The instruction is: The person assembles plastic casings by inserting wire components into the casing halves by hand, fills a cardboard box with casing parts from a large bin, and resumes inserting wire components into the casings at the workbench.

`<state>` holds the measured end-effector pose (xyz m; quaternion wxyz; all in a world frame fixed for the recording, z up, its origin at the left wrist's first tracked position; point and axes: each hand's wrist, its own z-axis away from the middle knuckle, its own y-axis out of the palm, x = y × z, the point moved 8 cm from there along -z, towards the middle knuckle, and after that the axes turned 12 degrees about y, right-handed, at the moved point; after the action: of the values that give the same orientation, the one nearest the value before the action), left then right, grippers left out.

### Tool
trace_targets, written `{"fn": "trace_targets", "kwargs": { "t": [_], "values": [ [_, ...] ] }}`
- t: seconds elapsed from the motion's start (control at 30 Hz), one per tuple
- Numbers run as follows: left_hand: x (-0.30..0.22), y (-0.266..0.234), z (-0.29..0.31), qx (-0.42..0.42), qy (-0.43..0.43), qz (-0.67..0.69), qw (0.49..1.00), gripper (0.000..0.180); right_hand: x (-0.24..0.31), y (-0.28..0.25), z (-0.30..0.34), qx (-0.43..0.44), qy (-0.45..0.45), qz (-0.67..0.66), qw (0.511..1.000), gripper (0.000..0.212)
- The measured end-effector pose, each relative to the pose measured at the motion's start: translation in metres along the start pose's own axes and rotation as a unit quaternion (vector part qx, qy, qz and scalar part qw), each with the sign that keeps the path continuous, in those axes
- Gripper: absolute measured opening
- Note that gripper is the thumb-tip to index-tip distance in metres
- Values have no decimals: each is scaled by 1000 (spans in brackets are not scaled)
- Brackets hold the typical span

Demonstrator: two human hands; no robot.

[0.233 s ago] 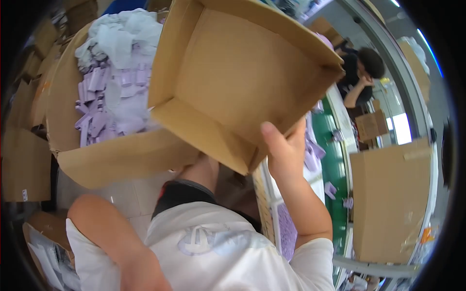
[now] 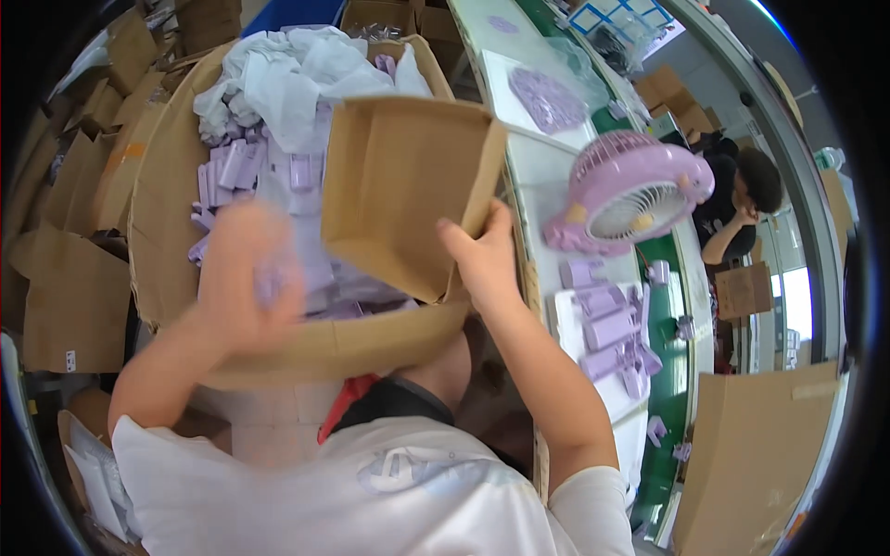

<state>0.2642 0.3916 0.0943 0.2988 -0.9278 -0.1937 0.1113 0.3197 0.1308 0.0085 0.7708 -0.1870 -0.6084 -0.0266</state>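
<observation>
My right hand (image 2: 484, 258) grips the lower right wall of a shallow, open cardboard box (image 2: 408, 185), thumb inside it. The box is tilted so that its bare inside faces me. Behind it stands a large cardboard carton (image 2: 167, 232) full of light purple plastic parts (image 2: 243, 165), with crumpled white plastic sheeting (image 2: 297, 74) over the far end. Smeared by motion, my left hand (image 2: 250, 278) hovers over the carton's near left part; its fingers cannot be made out.
A purple fan (image 2: 640, 195) stands on the white worktop to the right, with several purple parts (image 2: 612, 324) nearer me. Beyond runs a green conveyor (image 2: 667, 398). A person (image 2: 737, 199) sits across it. Cardboard boxes (image 2: 74, 296) are stacked on the left.
The small box has moved away from me, over the large carton, with my right hand still on it. My left hand has swung up and forward from near my body.
</observation>
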Motion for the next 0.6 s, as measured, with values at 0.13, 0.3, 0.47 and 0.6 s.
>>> {"fn": "trace_targets", "kwargs": {
  "t": [0.13,0.3,0.47,0.6],
  "values": [
    [279,65,177,159,-507,-89,843,55,-47,47,-72,58,112,1,992,69],
    [392,65,317,232,-629,-90,737,68,-10,67,-80,-101,-141,398,901,66],
    [402,76,334,162,-671,-94,718,78,13,153,-75,181,-138,190,955,31],
    [419,67,352,96,-691,-87,711,89,-39,286,-74,493,173,91,848,45]
  ]
}}
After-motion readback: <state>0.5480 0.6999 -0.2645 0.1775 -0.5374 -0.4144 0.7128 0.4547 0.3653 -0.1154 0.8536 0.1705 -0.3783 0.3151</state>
